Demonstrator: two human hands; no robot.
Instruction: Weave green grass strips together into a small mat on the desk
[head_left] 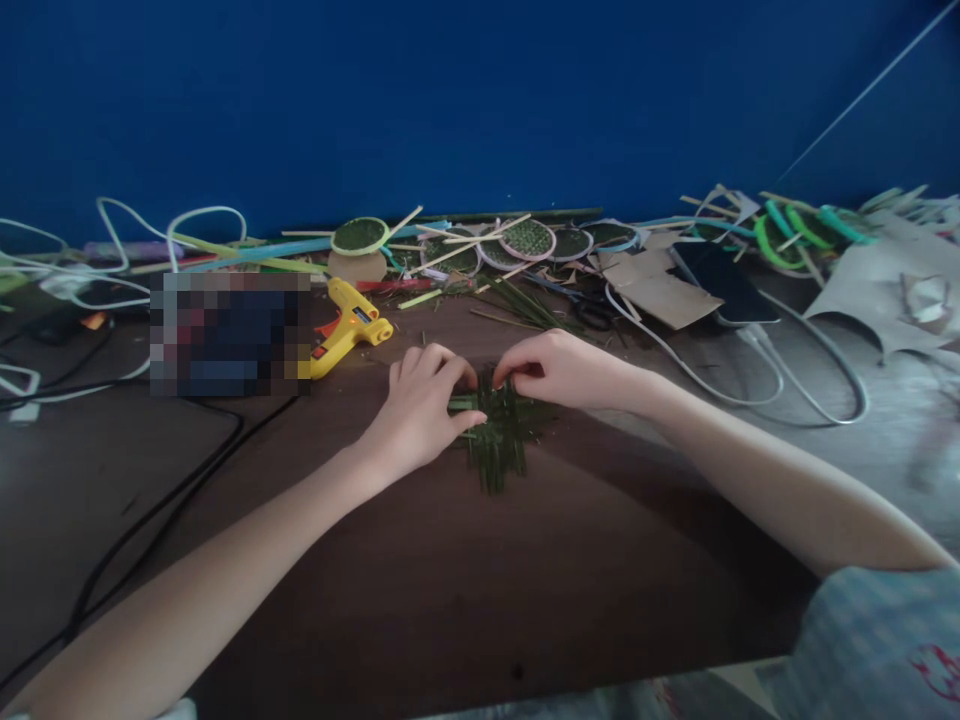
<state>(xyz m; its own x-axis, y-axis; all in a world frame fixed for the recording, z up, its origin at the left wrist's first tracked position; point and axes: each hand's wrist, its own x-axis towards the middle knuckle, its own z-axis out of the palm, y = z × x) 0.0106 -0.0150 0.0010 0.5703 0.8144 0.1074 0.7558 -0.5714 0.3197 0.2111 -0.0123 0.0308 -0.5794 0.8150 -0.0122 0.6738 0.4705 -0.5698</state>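
Note:
A small woven patch of dark green grass strips (496, 445) lies flat on the brown table (450, 590), its loose ends pointing toward me. On the patch's left side rests my left hand (427, 405), thumb and forefinger spread apart over the strips. My right hand (551, 368) is at the patch's far right edge, its fingers curled and the fingertips pinched down at the strips. Whatever is between those fingertips is too small to make out.
A yellow glue gun (345, 325) lies left of my hands, beside a blurred-out object. Round green woven discs (527, 239), sticks and card pieces (660, 285) line the blue wall. A phone (724, 283) with a white cable lies right; black cables (161, 500) run left.

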